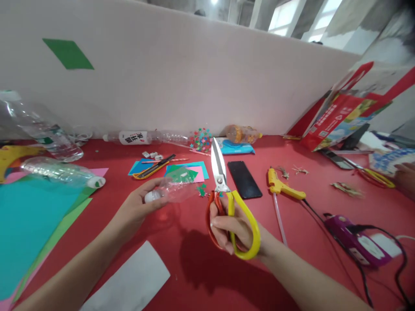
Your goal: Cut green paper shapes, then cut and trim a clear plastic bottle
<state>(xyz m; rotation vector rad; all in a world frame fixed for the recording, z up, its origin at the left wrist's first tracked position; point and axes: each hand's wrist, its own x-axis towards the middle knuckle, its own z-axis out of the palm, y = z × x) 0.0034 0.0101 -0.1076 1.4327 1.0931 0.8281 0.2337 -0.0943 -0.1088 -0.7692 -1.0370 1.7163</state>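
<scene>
My left hand (139, 201) grips a clear plastic bottle (181, 186) near its white cap, with the bottle pointing right above the red table. In my right hand (235, 226) is a pair of scissors (220, 175) with one red and one yellow handle loop, blades pointing up and closed together. The blades stand just right of the bottle, apart from it. Below the bottle's far end lie small green and pink star sequins (201, 190). A black phone (244, 179) rests behind my right hand.
A yellow glue gun (282, 185) and a purple power strip (358, 242) with cables lie on the right. Coloured paper (32, 220) and bottles (58, 170) occupy the left. A utility knife (155, 167) lies behind my left hand. Another person's hand (406, 175) shows at far right.
</scene>
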